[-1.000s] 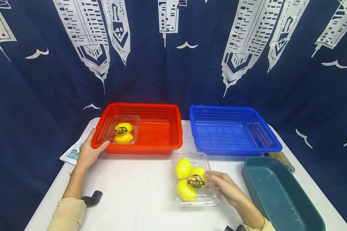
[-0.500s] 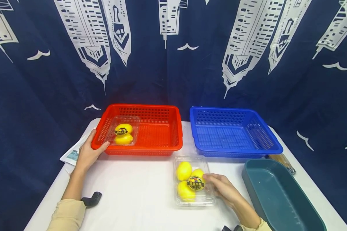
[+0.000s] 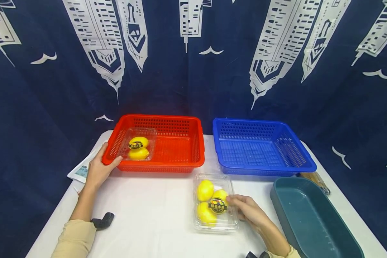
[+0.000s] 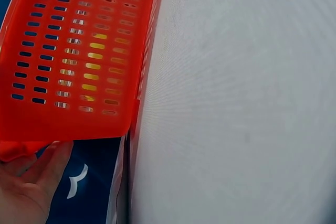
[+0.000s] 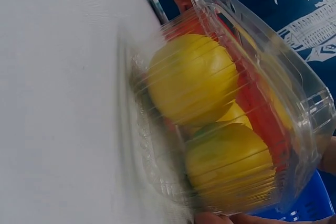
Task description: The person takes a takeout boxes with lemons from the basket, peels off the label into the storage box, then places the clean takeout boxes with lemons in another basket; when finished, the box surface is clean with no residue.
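My left hand (image 3: 100, 168) grips the near left corner of a red plastic basket (image 3: 161, 166), its thumb along the front rim. In the left wrist view, fingers (image 4: 44, 169) hook at the rim of the basket's perforated wall (image 4: 73, 61). Inside the basket lies a clear plastic box of lemons (image 3: 138, 147) with a black label. My right hand (image 3: 249, 211) holds a second clear box of lemons (image 3: 206, 215) by its right side, thumb on the lid. It is close over the white table, and in the right wrist view yellow lemons (image 5: 194, 77) show through its wall.
A blue basket (image 3: 251, 150) stands to the right of the red one. A dark green tub (image 3: 319, 222) sits at the right side. A white packet (image 3: 84, 170) lies by the left edge of the white table (image 3: 148, 215). Behind hangs a navy patterned cloth (image 3: 187, 89).
The lemon box in my right hand has come slightly toward me and down to the table, turning a little straighter. My left hand keeps its place on the red basket.
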The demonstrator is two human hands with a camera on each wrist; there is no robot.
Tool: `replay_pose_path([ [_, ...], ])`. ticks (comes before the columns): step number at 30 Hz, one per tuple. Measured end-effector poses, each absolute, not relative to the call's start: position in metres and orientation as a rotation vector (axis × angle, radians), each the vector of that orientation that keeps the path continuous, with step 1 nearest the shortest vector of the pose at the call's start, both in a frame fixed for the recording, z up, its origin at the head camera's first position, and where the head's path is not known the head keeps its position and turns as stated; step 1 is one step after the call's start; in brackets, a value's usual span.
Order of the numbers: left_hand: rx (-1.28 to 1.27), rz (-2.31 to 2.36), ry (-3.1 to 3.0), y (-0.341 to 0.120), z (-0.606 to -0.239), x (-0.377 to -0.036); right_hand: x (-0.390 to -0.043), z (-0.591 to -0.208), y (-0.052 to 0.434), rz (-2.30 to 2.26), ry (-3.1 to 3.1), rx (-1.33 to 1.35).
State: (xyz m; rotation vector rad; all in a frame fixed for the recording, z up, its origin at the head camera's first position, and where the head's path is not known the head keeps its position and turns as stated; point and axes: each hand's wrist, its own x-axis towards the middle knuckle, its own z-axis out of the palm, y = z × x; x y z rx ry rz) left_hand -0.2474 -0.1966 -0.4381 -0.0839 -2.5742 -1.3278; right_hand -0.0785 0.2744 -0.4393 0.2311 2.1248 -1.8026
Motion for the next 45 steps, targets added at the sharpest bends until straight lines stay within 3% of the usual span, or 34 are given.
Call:
replay_pose_path([
  [11,-0.089,-1.331,-2.578,-0.197,-0.438,-0.248,-0.083,-0.440,0.274,-1.775,2.141,0.226],
  [25,-0.084,-1.210,-2.548,-0.174,-0.400,-0.228,-0.081,-0.440,0.273,-1.780,2.156,0.211],
  [34,-0.333,-1.302,-2.386,-0.124,-0.381,-0.197,-0.083,-0.438,0.271,-1.773,2.169,0.241],
  [45,-0.701,-1.548,-2.390,-0.070,-0.389,-0.170,-0.081,-0.438,0.271,-1.745,2.195,0.293],
])
